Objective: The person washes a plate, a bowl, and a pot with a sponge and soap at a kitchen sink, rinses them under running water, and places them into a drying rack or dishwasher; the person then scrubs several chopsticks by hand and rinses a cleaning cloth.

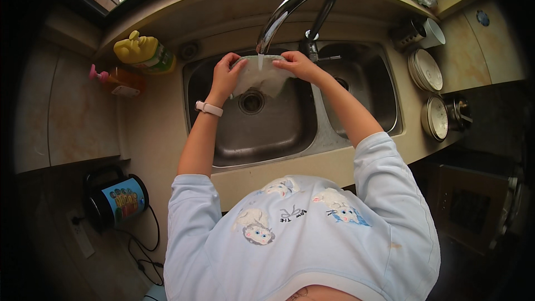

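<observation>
A pale, wet cloth [267,79] is stretched between my two hands over the left basin of a double stainless-steel sink [267,133]. My left hand [228,74] pinches its left corner, and my right hand [299,66] grips the right one. Water runs from the chrome faucet [288,6] onto the cloth's upper middle. The lower part of the cloth hangs loosely above the drain [251,101]. Some of my fingertips are hidden behind the fabric.
Left of the sink stand a yellow detergent jug [146,52] and a pink-topped pump bottle [121,81]. Stacked plates [425,70], bowls [435,118] and a white cup [434,33] are on the right. A black appliance [117,198] with a cord sits at lower left.
</observation>
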Demonstrator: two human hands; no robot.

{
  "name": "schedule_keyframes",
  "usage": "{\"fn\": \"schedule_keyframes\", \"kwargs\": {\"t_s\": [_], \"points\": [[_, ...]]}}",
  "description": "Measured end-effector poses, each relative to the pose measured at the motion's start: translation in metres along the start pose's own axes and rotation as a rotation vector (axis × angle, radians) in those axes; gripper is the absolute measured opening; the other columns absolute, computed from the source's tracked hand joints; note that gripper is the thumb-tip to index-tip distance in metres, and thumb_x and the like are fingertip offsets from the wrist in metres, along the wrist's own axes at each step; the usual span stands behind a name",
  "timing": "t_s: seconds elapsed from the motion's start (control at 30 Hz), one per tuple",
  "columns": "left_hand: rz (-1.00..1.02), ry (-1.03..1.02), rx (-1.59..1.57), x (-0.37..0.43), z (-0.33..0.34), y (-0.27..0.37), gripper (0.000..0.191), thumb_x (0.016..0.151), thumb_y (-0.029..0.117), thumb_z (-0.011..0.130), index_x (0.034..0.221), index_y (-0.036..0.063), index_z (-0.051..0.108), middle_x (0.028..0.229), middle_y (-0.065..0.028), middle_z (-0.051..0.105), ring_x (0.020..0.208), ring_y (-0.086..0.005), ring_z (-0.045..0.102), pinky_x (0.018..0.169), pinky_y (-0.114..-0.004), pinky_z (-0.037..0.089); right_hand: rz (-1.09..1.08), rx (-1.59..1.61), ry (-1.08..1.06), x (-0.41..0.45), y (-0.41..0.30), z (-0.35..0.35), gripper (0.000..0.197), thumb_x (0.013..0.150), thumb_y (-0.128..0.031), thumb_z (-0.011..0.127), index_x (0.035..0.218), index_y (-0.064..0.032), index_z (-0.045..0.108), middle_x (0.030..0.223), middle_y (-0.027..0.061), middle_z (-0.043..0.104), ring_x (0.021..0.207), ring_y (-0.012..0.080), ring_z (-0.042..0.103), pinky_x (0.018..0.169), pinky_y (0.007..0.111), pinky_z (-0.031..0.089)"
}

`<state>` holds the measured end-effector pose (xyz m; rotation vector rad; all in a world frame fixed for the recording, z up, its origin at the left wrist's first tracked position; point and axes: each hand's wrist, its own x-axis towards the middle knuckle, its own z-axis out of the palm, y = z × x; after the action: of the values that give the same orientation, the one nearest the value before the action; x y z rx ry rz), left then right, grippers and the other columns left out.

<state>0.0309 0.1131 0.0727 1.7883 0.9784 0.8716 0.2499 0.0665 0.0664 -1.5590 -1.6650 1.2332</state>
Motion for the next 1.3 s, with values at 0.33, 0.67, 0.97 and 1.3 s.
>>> {"fn": "schedule_keyframes", "kwargs": {"t_s": [0.33, 0.67, 0.97, 1.3], "points": [[-0.305, -0.036, -0.99, -0.008, 0.031, 0.016, 0.022, 0.083, 0.011, 0.047, 0.101, -0.0013, 0.049, 0.086, -0.0098, 0.058, 0.08, -0.0173, 0.059, 0.069, -0.026, 0.048, -0.072, 0.789, 0.154, -0.001, -0.034, 0.06, 0.034, 0.073, -0.019, 0.064, 0.099, -0.0043, 0.048, 0.092, 0.0025, 0.053, 0.085, 0.0089, 0.05, 0.076, 0.024, 0.04], [-0.019, 0.31, -0.759, -0.034, 0.017, -0.006, 0.043, 0.065, -0.013, 0.047, 0.107, -0.0031, 0.041, 0.11, -0.0124, 0.046, 0.099, -0.023, 0.052, 0.084, -0.03, 0.043, -0.174, 0.575, -0.042, 0.02, -0.013, 0.069, 0.012, 0.075, -0.002, 0.056, 0.087, -0.0009, 0.057, 0.082, 0.0015, 0.058, 0.076, 0.0068, 0.052, 0.068, 0.022, 0.041], [-0.215, -0.178, -0.583, -0.021, 0.001, -0.026, 0.029, 0.064, -0.003, 0.062, 0.092, 0.0013, 0.055, 0.085, -0.0032, 0.058, 0.078, -0.0092, 0.054, 0.069, -0.019, 0.043, -0.053, 0.433, -0.009, 0.005, -0.011, 0.035, 0.017, 0.073, -0.003, 0.056, 0.09, 0.0004, 0.056, 0.084, 0.0012, 0.057, 0.079, 0.0081, 0.052, 0.071, 0.022, 0.041], [-0.125, 0.132, -0.475, -0.02, 0.044, 0.004, 0.014, 0.076, 0.009, 0.062, 0.083, -0.003, 0.059, 0.071, -0.0022, 0.059, 0.063, -0.008, 0.055, 0.06, -0.02, 0.045, -0.143, 0.417, 0.122, 0.006, -0.012, 0.048, 0.032, 0.069, -0.007, 0.059, 0.096, -0.0044, 0.042, 0.091, 0.0052, 0.044, 0.084, 0.0123, 0.045, 0.072, 0.023, 0.039]]}}
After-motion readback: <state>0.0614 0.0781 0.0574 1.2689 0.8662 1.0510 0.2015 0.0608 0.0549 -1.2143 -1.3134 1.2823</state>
